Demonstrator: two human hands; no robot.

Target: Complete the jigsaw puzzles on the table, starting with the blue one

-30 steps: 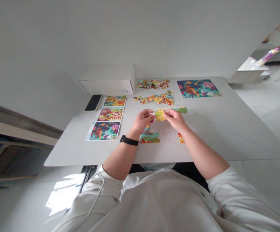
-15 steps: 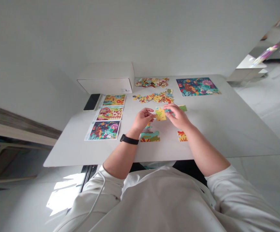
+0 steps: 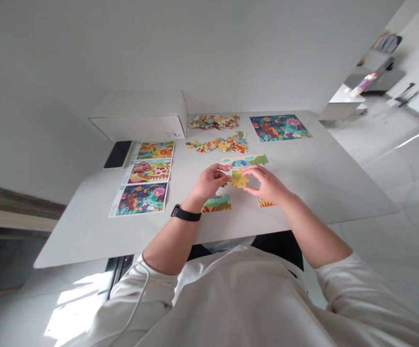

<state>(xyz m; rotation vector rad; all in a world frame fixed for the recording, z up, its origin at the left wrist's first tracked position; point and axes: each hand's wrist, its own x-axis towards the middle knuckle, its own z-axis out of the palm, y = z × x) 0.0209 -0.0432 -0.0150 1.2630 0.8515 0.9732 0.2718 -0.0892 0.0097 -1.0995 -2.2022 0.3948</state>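
A yellow jigsaw piece (image 3: 239, 179) with a green patch is held up between my hands, over the white table. My left hand (image 3: 212, 183), with a black band on the wrist, has curled fingers, and its thumb meets the piece's left edge. My right hand (image 3: 267, 185) spans the right side of the piece, index finger at the upper edge and thumb near the lower corner. Just beyond lies a joined strip (image 3: 250, 160) with blue and green parts. Nearer me are a green-and-red section (image 3: 217, 203), partly behind my left hand, and an orange-and-yellow piece (image 3: 266, 203).
Two heaps of loose pieces, one far (image 3: 214, 122) and one nearer (image 3: 220, 144), lie ahead. A picture sheet (image 3: 279, 127) rests at back right. On the left are a sheet with three printed pictures (image 3: 143, 198), a phone (image 3: 118, 154) and a white box (image 3: 137, 127).
The view has shifted right. Held between my hands, the yellow piece has come nearer me and to the right, uncovering more of the strip behind. My right fingers have moved onto its right side.
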